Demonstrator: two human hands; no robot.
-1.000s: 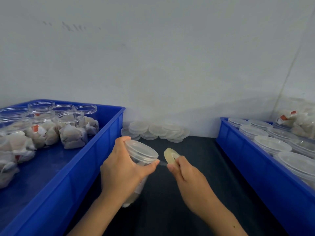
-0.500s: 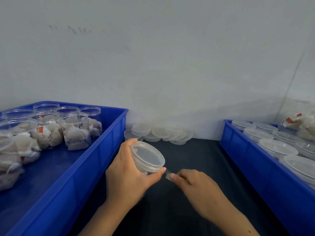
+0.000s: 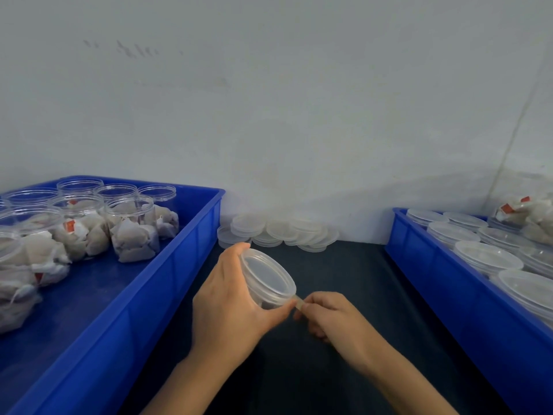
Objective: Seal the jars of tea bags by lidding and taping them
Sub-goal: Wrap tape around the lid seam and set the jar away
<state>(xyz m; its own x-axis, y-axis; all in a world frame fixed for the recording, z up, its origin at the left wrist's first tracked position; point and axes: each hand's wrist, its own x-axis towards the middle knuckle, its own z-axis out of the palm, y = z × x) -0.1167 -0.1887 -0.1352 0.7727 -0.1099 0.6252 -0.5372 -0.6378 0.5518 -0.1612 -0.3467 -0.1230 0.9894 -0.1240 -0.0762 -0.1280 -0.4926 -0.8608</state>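
My left hand (image 3: 227, 307) grips a clear lidded jar (image 3: 266, 277), tilted so its lid faces up and to the right. My right hand (image 3: 326, 316) pinches a strip of clear tape (image 3: 298, 301) that runs to the jar's side just below the lid. The tape roll is hidden inside my right hand. Several open jars of tea bags (image 3: 128, 232) stand in the blue bin on the left (image 3: 185, 265). Loose clear lids (image 3: 278, 232) lie in a pile against the wall.
A second blue bin (image 3: 449, 295) on the right holds several lidded jars (image 3: 484, 256). A dark table surface (image 3: 344, 274) lies between the two bins. A white wall stands close behind.
The jar has tipped further onto its side with its lid turned toward me. My right hand dropped lower and closer to the jar, and the tape roll went out of sight.
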